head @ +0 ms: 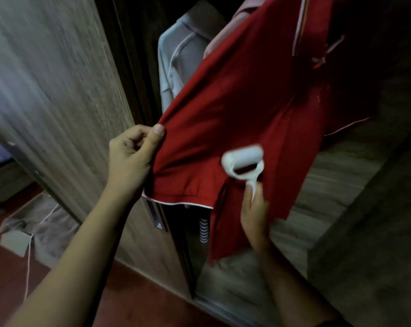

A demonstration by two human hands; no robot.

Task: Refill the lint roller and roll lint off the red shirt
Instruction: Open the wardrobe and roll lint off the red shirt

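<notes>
The right hand [255, 208], fingers [248, 194] clenched round the handle, holds the lint roller [243, 161] on the red shirt [235, 102] near its bottom hem. The left hand [133, 156] pinches the side edge taut. Hanging in the wardrobe [341, 175], the cloth would likely bunch if that pinch slips.

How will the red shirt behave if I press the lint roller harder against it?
Probably floppy: the red shirt folds and drapes around where the left hand pinches its edge. It would likely sag away from the lint roller unless pulled taut, as it seems to hang freely. Likely light: a pinch alone holds it out.
</notes>
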